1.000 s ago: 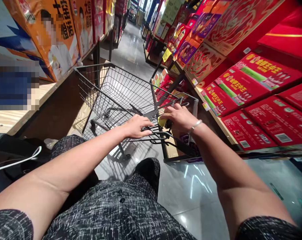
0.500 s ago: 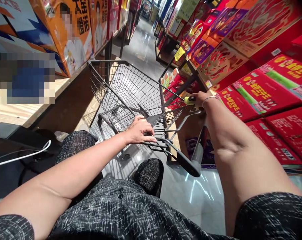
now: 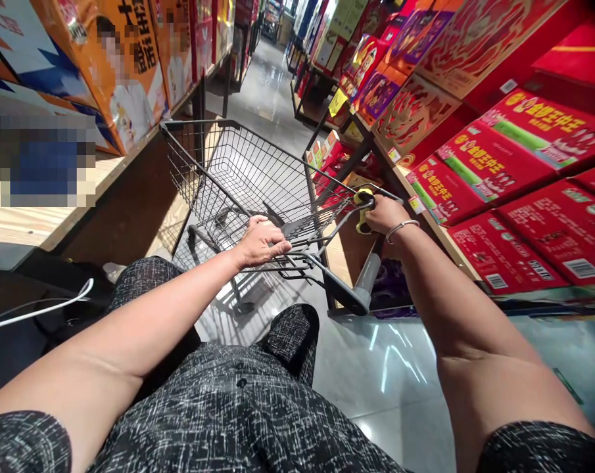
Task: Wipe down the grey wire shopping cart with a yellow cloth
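A black wire shopping cart (image 3: pixel 238 151) stands tilted across the view in front of me, its basket holding nothing I can make out. My left hand (image 3: pixel 261 244) is closed over the cart's near rim, the thumb lying along the bar. At the cart's right near corner, my right hand (image 3: pixel 386 213), with a bangle at the wrist, is closed around what look like scissors with yellow loops (image 3: pixel 363 197); their blades are hidden. That hand is close to the cart frame, and I cannot tell if it touches it. The cart's thick grey-black handle (image 3: pixel 349 293) juts out below, with neither hand on it.
Red boxes (image 3: pixel 484 164) are stacked on a shelf to the right. On the left, orange boxes (image 3: pixel 114 79) stand on a wooden shelf (image 3: pixel 35 220). A white cable (image 3: pixel 55 305) hangs at lower left. A grey tiled aisle (image 3: pixel 267 72) runs ahead between the shelves.
The cart has turned slightly, its handle shifting left and up in view. Both hands moved left a little, the right one now showing the yellow loops more fully. The shelves slid left too.
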Available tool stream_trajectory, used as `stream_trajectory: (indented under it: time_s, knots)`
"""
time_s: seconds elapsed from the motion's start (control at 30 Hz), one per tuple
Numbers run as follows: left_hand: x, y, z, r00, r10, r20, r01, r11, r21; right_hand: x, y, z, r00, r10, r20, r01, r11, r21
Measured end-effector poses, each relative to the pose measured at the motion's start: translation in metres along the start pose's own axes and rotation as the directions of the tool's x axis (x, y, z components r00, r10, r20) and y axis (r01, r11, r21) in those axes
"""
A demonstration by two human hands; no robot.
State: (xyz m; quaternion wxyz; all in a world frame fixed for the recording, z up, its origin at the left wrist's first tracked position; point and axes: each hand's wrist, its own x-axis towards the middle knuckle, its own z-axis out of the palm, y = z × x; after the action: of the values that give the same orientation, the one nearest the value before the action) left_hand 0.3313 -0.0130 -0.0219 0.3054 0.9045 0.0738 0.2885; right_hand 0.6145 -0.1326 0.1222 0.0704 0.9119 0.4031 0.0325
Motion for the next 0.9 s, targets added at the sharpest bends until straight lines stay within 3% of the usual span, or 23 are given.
stream_trajectory:
  time_s: [0.17, 0.33, 0.43, 0.5, 0.57, 0.63, 0.67, 0.77, 0.9]
  knots:
    - [0.001, 0.003, 0.000, 1.000, -0.015, -0.008, 0.015, 1.000, 0.027, -0.025, -0.007, -0.006, 0.991, 0.015, 0.134, -0.008, 0.999, -0.053]
    - [0.006, 0.008, 0.006, 0.996, -0.073, -0.047, 0.075, 0.996, 0.051, -0.074, -0.027, -0.007, 0.975, -0.184, 0.121, 0.199, 0.973, -0.117]
    - [0.007, 0.009, 0.011, 0.989, -0.095, -0.110, 0.103, 0.992, 0.068, -0.103, -0.032, -0.012, 0.941, -0.315, 0.121, 0.325, 0.943, -0.074]
    - [0.008, 0.009, 0.013, 0.986, -0.095, -0.137, 0.106, 0.991, 0.076, -0.116, -0.029, -0.016, 0.868, -0.480, 0.125, 0.477, 0.877, 0.058]
    - [0.009, 0.008, 0.015, 0.985, -0.091, -0.144, 0.103, 0.992, 0.076, -0.122, -0.022, -0.018, 0.732, -0.676, 0.082, 0.641, 0.724, 0.256]
    - [0.011, 0.008, 0.017, 0.985, -0.087, -0.152, 0.100, 0.992, 0.081, -0.124, -0.015, -0.017, 0.617, -0.787, 0.007, 0.709, 0.559, 0.430]
    - [0.012, 0.008, 0.018, 0.984, -0.083, -0.156, 0.097, 0.992, 0.084, -0.125, -0.012, -0.014, 0.602, -0.798, -0.021, 0.701, 0.516, 0.492]
    - [0.017, 0.010, 0.023, 0.986, -0.070, -0.154, 0.085, 0.992, 0.091, -0.125, -0.004, -0.003, 0.670, -0.740, -0.052, 0.619, 0.519, 0.589]
    - [0.023, 0.015, 0.030, 0.986, -0.083, -0.142, 0.097, 0.991, 0.097, -0.127, 0.001, 0.009, 0.759, -0.643, -0.101, 0.567, 0.577, 0.587]
